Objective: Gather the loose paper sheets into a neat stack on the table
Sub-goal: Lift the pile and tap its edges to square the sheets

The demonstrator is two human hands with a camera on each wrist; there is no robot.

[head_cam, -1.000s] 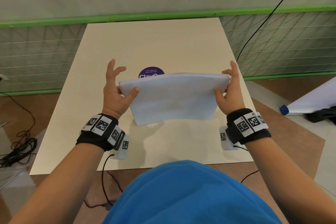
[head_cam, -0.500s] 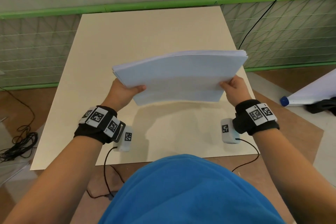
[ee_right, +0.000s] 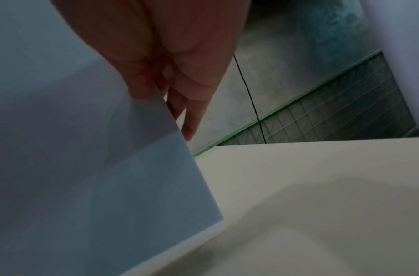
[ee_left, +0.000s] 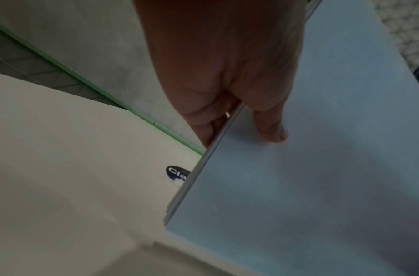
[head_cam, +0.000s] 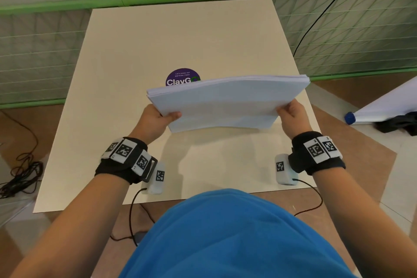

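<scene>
A thick stack of white paper sheets hangs above the beige table, tilted with its far edge raised. My left hand grips the stack's left side, thumb on top and fingers underneath. My right hand grips the right side the same way. In the left wrist view the thumb presses on the top sheet of the paper stack. In the right wrist view my fingers reach past the edge of the paper stack. The sheets look aligned at the edges.
A round purple sticker lies on the table just beyond the stack. A green-framed mesh fence runs behind and beside the table. Black cables lie on the floor at left. A rolled white sheet with a blue cap lies at right.
Both hands went from squaring the upright stack's ends to gripping its sides. The stack was lifted and tipped flatter, then came down and nearer, uncovering the purple sticker.
</scene>
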